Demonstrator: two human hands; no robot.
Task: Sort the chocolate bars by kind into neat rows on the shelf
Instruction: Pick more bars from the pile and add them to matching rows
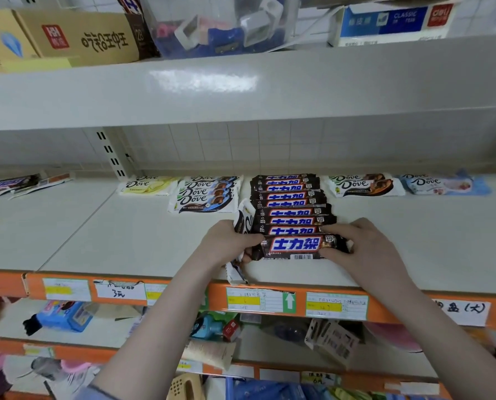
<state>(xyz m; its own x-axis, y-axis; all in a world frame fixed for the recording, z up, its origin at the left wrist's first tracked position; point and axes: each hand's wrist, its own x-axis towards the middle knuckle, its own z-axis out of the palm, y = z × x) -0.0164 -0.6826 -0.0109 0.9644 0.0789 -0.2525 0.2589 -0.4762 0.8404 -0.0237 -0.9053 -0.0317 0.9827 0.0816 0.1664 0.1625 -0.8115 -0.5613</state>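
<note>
A: What's nearest, at the lower centre of the frame?
B: Both hands grip one Snickers bar [297, 246], its blue "士力架" lettering facing up. The left hand [226, 243] pinches its left end and also holds a white Dove wrapper [242, 223]; the right hand [362, 243] curls round the right end.

A: Where does that bar lie?
B: At the front of the Snickers row [290, 197], which runs back over the grey shelf [125, 235] in overlapping steps. The orange shelf edge [183, 293] below carries handwritten price labels, mostly too blurred to read.

A: And further back?
B: From left to right: yellow Dove bars [147, 185], blue Dove bars [206, 194], brown Dove bars [365, 184], and a pale-blue Dove bar [443, 184]. At upper right, a blue box [391, 24] reads "CLASSIC".
</note>
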